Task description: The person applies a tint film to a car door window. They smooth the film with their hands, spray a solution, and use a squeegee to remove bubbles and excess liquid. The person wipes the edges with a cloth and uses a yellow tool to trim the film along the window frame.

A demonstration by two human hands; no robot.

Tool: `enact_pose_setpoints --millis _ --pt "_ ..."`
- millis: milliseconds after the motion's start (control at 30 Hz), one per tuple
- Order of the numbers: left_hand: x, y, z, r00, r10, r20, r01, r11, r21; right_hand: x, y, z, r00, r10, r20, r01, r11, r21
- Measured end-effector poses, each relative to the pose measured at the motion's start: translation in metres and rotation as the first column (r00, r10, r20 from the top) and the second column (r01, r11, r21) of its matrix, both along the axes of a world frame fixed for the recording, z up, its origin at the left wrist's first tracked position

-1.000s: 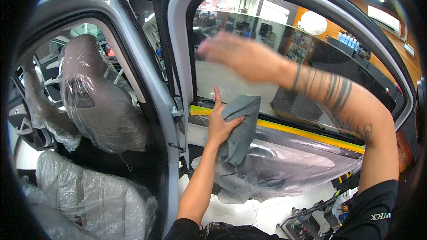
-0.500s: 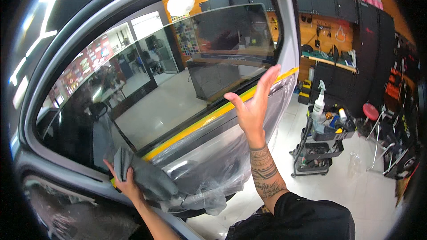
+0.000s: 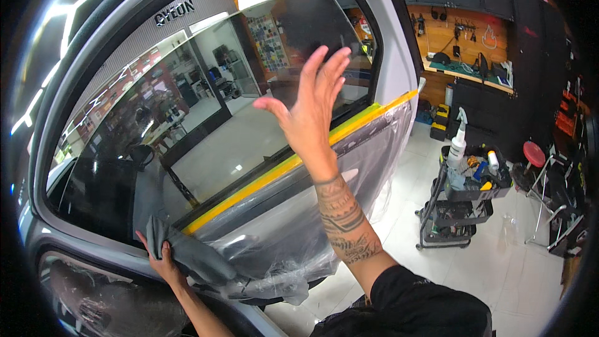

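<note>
A car door stands before me, its dark window glass partly lowered, with a gap above the glass edge. My right hand is raised in front of the pane, empty, thumb out and fingers spread; I cannot tell whether it touches the glass. At the lower left my left hand grips a grey cloth, thumb on its near side and a finger extended. Yellow tape runs along the bottom of the window. From it, clear plastic sheeting hangs over the door panel.
A black wheeled cart stands on the white floor to the right, carrying a white spray bottle and small items. Behind it are dark cabinets and a workbench. A red-topped stool is farther right.
My right hand has moved left and upward across the window, its fingers spreading. My left hand keeps its hold on the cloth. The whole view has shifted slightly.
</note>
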State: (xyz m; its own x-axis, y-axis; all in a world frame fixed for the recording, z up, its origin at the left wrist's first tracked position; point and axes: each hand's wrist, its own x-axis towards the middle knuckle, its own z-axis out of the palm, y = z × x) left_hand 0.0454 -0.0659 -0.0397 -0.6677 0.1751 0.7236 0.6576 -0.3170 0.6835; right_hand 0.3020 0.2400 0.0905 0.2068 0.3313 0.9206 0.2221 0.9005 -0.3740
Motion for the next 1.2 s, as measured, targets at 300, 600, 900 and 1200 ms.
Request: enact_pose_setpoints --millis 300,600,900,1200 --pt "-0.01 -0.02 0.002 0.982 0.183 -0.05 -0.188 0.972 -0.144 -0.009 -0.061 -0.009 0.975 0.22 -0.027 -0.212 0.961 0.176" --pt "-0.002 -0.03 0.005 0.999 0.051 -0.013 -0.05 0.997 0.054 -0.161 -0.216 0.017 0.657 -0.005 0.753 -0.669 0.456 0.587" --pt "-0.016 -0.029 0.0 0.995 0.037 -0.09 -0.032 0.998 0.058 -0.242 -0.332 0.077 0.759 0.016 0.651 -0.503 0.65 0.57" --pt "-0.014 -0.031 0.002 0.999 0.031 -0.024 -0.03 0.998 0.06 -0.231 -0.305 0.071 0.716 0.051 0.697 -0.506 0.726 0.466"
